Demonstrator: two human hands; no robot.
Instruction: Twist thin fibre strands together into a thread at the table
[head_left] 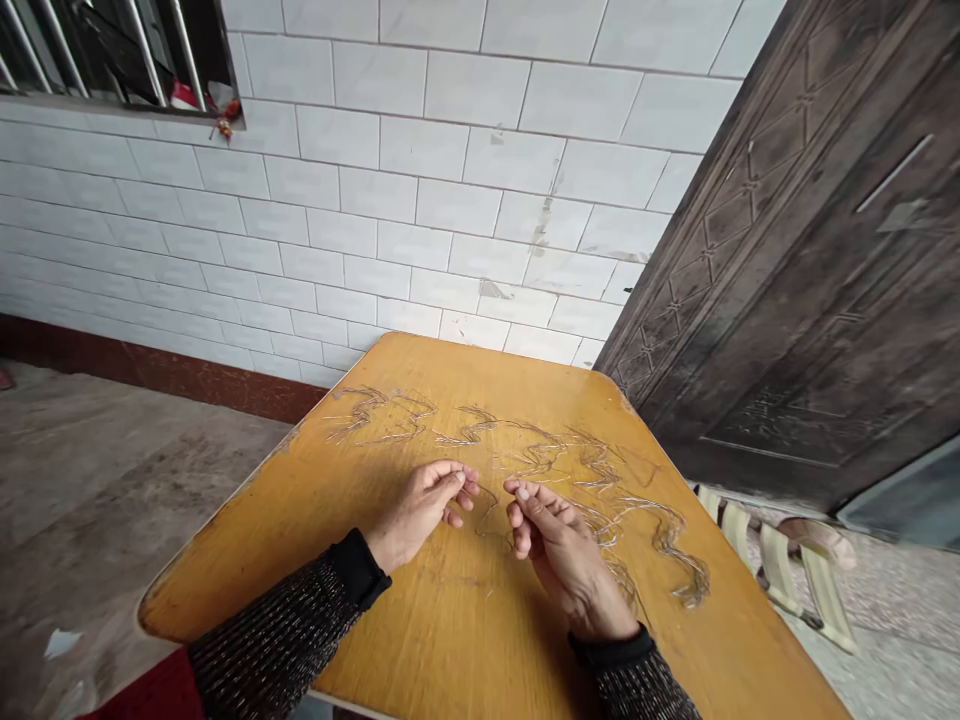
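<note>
My left hand is over the middle of the wooden table, thumb and forefinger pinched together. Opposite it, my right hand is also closed in a pinch, a short gap away. A thin, bent wire hangs in that gap and runs from the left fingertips towards the right fingers; its ends are hidden. Beyond the hands, several loose bundles of crinkled thin wire lie in a row. Another wavy wire bundle rests to the right of my right hand, and some strands pass partly behind that hand.
The yellow-brown tabletop reaches to a white tiled wall. A dark carved door stands on the right, with a pale strapped object on the floor below. A barred window is at the upper left.
</note>
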